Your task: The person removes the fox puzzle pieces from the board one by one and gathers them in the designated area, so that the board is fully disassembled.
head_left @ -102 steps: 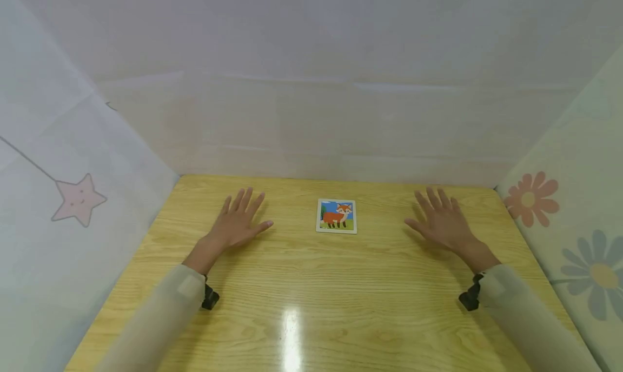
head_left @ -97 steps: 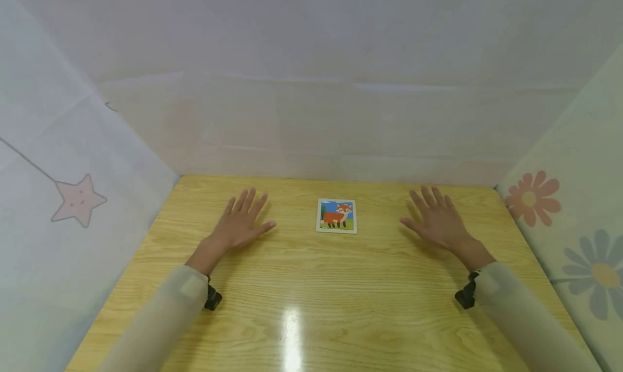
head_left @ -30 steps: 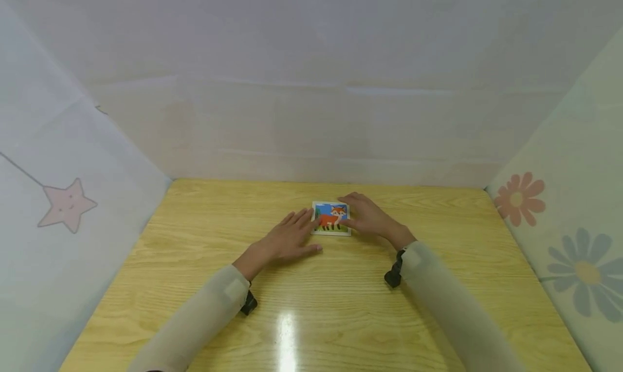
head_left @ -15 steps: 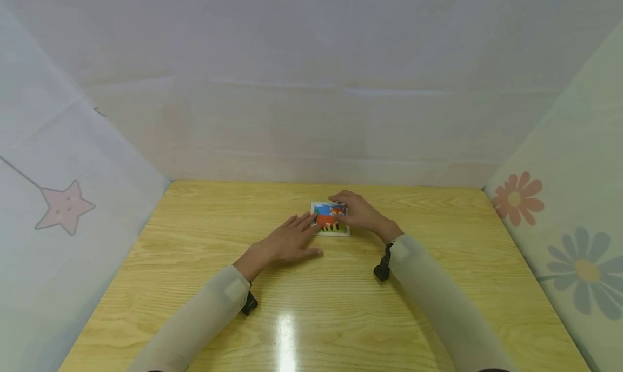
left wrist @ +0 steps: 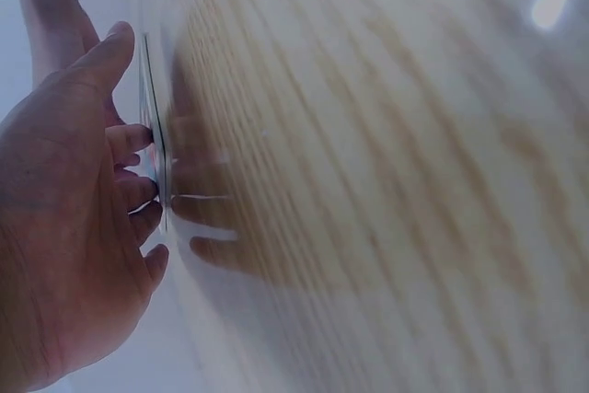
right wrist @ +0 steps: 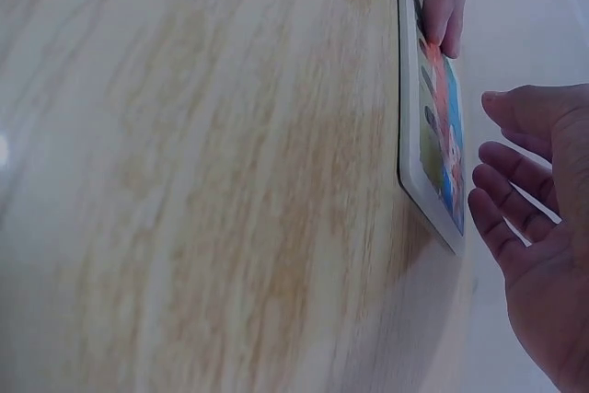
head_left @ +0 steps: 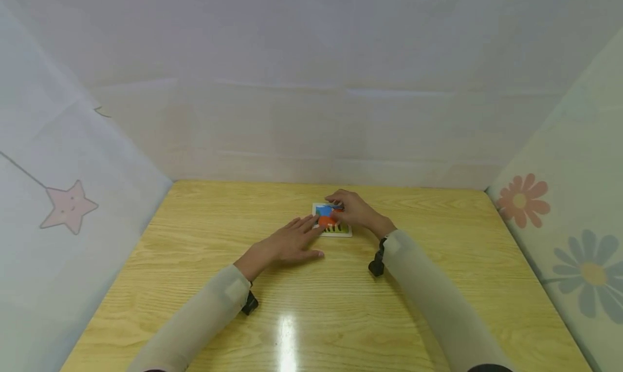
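Observation:
A square white-framed board with a fox picture [head_left: 344,232] lies flat on the wooden table. My left hand [head_left: 287,242] reaches in from the left with straight fingers, their tips resting on the board's left part, as the right wrist view also shows on the board [right wrist: 429,140]. Over the board's right side hovers my right hand [head_left: 359,211], its fingers loosely bent and apart from the picture; in the right wrist view this hand [right wrist: 543,255] holds nothing. The fox's head is hidden under the right hand in the head view.
The wooden table [head_left: 194,215] ends at a pale cloth wall [head_left: 292,128] behind. Cloth sides stand at left with a pink star [head_left: 70,206] and at right with flowers [head_left: 523,200]. A black wrist device [head_left: 376,265] sits below the right hand.
Both hands came inward from wide apart to the board. During the last second the right hand moved further left over the picture, while the left hand stayed almost still.

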Demonstrator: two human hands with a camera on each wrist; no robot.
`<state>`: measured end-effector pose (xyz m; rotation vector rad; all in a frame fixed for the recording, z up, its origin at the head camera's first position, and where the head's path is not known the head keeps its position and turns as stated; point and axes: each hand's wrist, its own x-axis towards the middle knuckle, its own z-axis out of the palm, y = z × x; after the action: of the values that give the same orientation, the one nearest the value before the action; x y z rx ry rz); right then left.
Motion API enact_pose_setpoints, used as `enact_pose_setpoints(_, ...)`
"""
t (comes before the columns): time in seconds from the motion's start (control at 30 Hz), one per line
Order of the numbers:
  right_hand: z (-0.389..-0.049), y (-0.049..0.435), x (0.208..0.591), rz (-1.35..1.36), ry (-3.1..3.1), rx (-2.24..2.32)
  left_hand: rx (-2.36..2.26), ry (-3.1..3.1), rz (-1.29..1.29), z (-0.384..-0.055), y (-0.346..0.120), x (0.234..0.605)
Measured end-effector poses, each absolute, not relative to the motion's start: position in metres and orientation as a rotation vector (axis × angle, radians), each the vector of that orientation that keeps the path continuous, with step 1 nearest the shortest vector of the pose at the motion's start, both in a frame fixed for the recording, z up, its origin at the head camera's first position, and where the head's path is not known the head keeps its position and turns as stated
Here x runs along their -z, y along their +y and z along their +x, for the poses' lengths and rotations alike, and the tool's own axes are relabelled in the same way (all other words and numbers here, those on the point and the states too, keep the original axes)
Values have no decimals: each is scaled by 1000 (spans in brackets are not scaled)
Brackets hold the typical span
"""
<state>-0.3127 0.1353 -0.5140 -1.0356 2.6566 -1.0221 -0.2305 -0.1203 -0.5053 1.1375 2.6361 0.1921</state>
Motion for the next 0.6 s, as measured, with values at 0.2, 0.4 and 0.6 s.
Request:
enact_pose_setpoints(0.2,-318,134,517,-1041,2672,984,-187,2610,1123,-230,-119,502)
enact_pose_setpoints(0.4,-320,132,517,-1040,2672,959,-181,2592,1112,-230,-119,501)
enact_pose_setpoints(0.6,-323,129,518,-1028,2676,932,-202,2584,1099,-229,-120,499)
